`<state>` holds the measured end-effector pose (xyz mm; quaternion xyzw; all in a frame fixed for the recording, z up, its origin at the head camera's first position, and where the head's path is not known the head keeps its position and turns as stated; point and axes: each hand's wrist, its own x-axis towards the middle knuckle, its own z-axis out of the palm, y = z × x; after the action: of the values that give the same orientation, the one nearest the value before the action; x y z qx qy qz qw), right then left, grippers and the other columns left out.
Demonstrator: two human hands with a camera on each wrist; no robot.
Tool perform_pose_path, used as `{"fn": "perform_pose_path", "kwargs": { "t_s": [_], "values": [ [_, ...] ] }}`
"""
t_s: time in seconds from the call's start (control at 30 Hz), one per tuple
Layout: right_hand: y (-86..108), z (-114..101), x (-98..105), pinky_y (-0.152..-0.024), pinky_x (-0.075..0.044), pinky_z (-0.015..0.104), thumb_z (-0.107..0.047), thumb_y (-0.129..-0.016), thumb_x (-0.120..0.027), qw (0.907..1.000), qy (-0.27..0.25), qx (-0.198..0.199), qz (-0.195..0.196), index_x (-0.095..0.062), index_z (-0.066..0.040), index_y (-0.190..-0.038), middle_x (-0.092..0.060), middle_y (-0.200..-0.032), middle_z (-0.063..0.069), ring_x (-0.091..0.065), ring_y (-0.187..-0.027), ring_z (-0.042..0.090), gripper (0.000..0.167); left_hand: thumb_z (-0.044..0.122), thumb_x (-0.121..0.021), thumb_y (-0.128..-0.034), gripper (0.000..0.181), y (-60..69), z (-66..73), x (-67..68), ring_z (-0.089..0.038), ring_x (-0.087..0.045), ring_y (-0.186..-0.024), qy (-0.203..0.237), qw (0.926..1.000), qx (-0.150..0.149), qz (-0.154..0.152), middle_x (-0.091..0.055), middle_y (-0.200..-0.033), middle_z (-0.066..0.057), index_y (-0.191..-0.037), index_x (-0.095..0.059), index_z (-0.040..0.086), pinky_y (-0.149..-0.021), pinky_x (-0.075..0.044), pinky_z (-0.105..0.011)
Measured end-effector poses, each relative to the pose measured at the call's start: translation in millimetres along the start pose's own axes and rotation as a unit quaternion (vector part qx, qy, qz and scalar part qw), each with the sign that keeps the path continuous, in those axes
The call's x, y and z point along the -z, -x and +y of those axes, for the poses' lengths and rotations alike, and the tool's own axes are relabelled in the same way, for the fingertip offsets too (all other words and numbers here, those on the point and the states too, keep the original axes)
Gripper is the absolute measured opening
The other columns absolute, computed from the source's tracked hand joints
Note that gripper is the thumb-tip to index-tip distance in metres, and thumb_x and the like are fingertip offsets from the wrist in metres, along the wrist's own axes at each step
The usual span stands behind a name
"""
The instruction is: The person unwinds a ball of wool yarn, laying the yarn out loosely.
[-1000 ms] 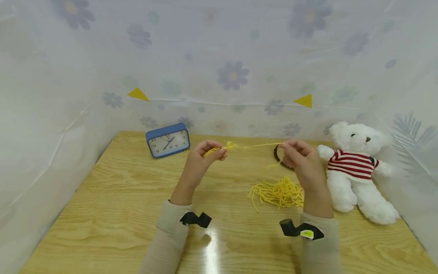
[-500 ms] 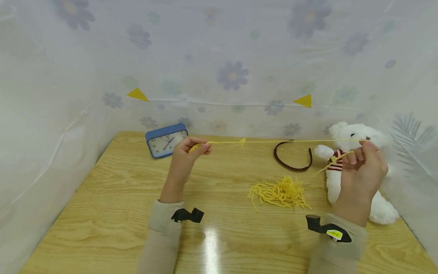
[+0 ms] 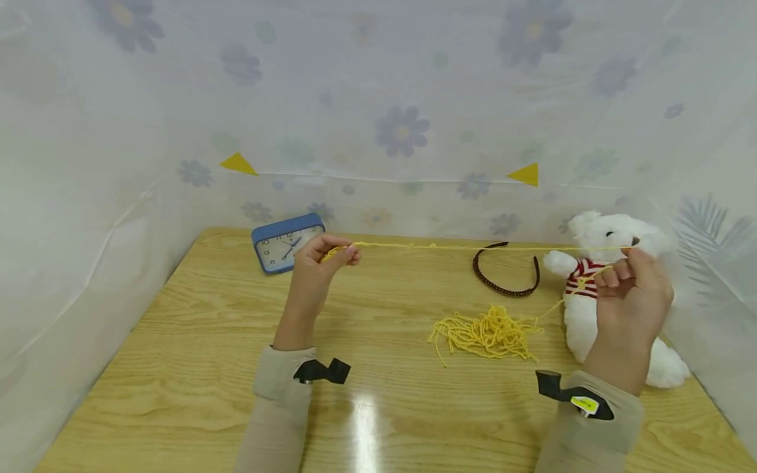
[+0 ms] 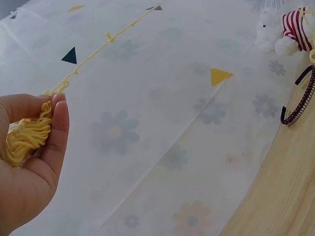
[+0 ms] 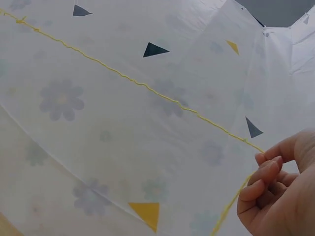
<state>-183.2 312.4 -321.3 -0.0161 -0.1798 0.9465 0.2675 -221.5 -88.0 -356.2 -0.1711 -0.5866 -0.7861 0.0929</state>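
A strand of yellow yarn [image 3: 461,247] stretches nearly level between both hands, with small knots along it. My left hand [image 3: 316,276] grips a small bundle of the yarn [image 4: 29,135], seen looped in the palm in the left wrist view. My right hand [image 3: 635,295] pinches the strand's other part between thumb and forefinger, in front of the teddy bear. From its curled fingers a loose yarn end [image 5: 228,211] hangs down toward the table. Below the taut strand lies a tangled pile of yellow yarn [image 3: 487,334] on the wooden table.
A blue alarm clock [image 3: 288,243] stands behind the left hand. The dark beaded headband [image 3: 505,289] lies at the back right. A white teddy bear [image 3: 582,328] in a striped shirt sits at the right, partly covered by the right hand. Patterned fabric [image 3: 355,98] encloses the table [image 3: 195,374].
My right hand has moved far to the right and my left hand slightly left, drawing the strand out long. The headband has come into full view. In the last half second, both hands barely moved.
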Motion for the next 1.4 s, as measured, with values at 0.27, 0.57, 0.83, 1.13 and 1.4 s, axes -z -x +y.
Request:
{"fn": "perform_pose_path", "kwargs": {
  "t_s": [0.27, 0.57, 0.83, 1.13, 1.4],
  "values": [
    [0.6, 14.7, 6.6, -0.046, -0.041, 0.020, -0.005, -0.091, -0.062, 0.9003, 0.410, -0.059, -0.135, -0.065, -0.001, -0.083, -0.057, -0.067, 0.003, -0.048, -0.053, 0.012, 0.009, -0.002, -0.060, -0.0904, 0.010, 0.9, -2.1, -5.6, -0.017, -0.065, -0.079, 0.004, 0.9992, 0.008, -0.038, -0.065, -0.088, -0.007, -0.092, -0.065, 0.006, -0.078, -0.055, -0.033],
    [-1.0, 34.8, 13.4, -0.057, -0.043, 0.028, -0.020, -0.100, -0.050, 0.5108, 0.763, -0.164, -0.361, -0.053, 0.002, -0.104, -0.057, -0.086, 0.005, -0.052, -0.068, 0.017, 0.022, 0.002, -0.060, -0.0916, 0.011, 6.4, -6.8, -25.7, -0.017, -0.065, -0.083, -0.035, 0.9895, 0.043, -0.134, -0.064, -0.092, -0.008, -0.099, -0.061, -0.007, -0.080, -0.055, -0.035],
    [9.2, 68.1, 6.9, -0.063, -0.050, 0.038, -0.006, -0.096, -0.052, 0.4542, 0.759, -0.212, -0.417, -0.055, 0.000, -0.102, -0.059, -0.093, 0.012, -0.058, -0.074, 0.027, 0.009, 0.001, -0.062, -0.0904, 0.011, 9.5, -13.4, -40.7, -0.026, -0.064, -0.082, -0.061, 0.9810, 0.052, -0.177, -0.065, -0.091, -0.013, -0.098, -0.063, -0.006, -0.080, -0.054, -0.046],
    [38.5, 105.8, -18.1, -0.072, -0.054, 0.030, -0.005, -0.097, -0.052, 0.5669, 0.565, -0.244, -0.548, -0.026, 0.000, -0.146, -0.043, -0.130, 0.025, -0.062, -0.084, 0.019, 0.056, 0.002, -0.061, -0.0910, 0.011, 10.4, -19.2, -44.7, -0.023, -0.064, -0.081, -0.062, 0.9793, 0.051, -0.186, -0.064, -0.091, -0.011, -0.098, -0.062, -0.005, -0.079, -0.055, -0.039],
    [45.5, 106.8, -23.1, -0.048, -0.042, 0.030, -0.007, -0.097, -0.053, 0.6293, 0.519, -0.236, -0.528, -0.042, -0.002, -0.137, -0.053, -0.075, 0.006, -0.045, -0.055, 0.014, 0.042, 0.004, -0.059, -0.0927, 0.012, 7.8, -16.0, -38.7, -0.018, -0.065, -0.085, -0.061, 0.9846, 0.056, -0.154, -0.064, -0.095, -0.012, -0.101, -0.061, -0.004, -0.083, -0.054, -0.044]
  ]
}}
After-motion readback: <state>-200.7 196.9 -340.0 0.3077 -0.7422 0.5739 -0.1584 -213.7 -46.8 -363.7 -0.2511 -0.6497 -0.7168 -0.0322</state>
